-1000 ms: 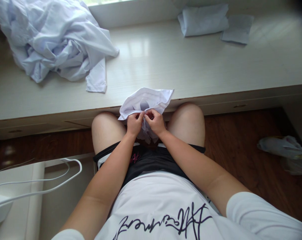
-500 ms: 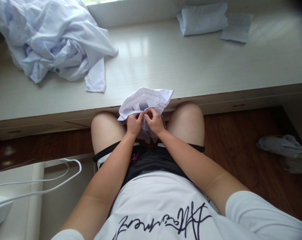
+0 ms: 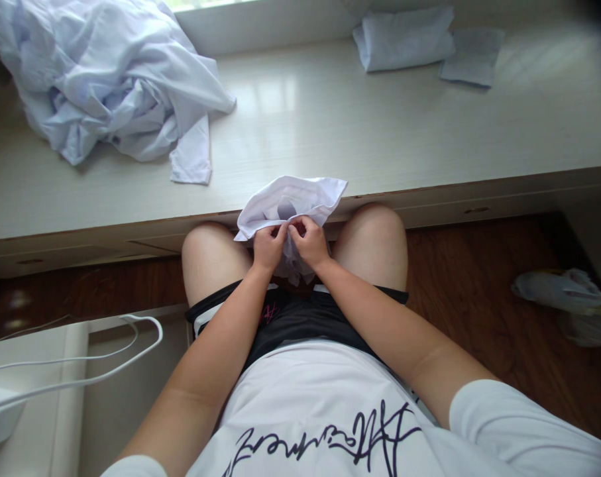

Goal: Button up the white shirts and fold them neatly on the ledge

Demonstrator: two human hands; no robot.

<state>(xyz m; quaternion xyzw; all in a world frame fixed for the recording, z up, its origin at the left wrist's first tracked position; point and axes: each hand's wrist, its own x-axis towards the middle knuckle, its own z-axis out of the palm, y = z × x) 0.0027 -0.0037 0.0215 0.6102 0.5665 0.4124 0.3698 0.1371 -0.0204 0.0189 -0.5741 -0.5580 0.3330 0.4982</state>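
Between my knees I hold a white shirt [image 3: 313, 193], its collar-like band spread in an arc with pointed corners at each side. The rest of its cloth hangs down between my thighs, partly hidden by my hands. My left hand [image 3: 269, 245] pinches the near edge with thumb and fingers. Right beside it, my right hand [image 3: 307, 242] pinches the same edge, and the two thumbs almost meet. Whatever small part lies between the fingertips is too small to make out.
A crumpled pile of white clothing [image 3: 116, 86] lies on the pale ledge [image 3: 290, 132] at the left. Folded white cloth [image 3: 404, 40] and a smaller folded piece [image 3: 473, 56] rest at the back right. A plastic bag [image 3: 553, 291] sits on the floor; white cables [image 3: 146, 344] loop at lower left.
Hardly anything differs. My right fingers have shifted very slightly at the shirt's edge, and both hands keep their pinch.
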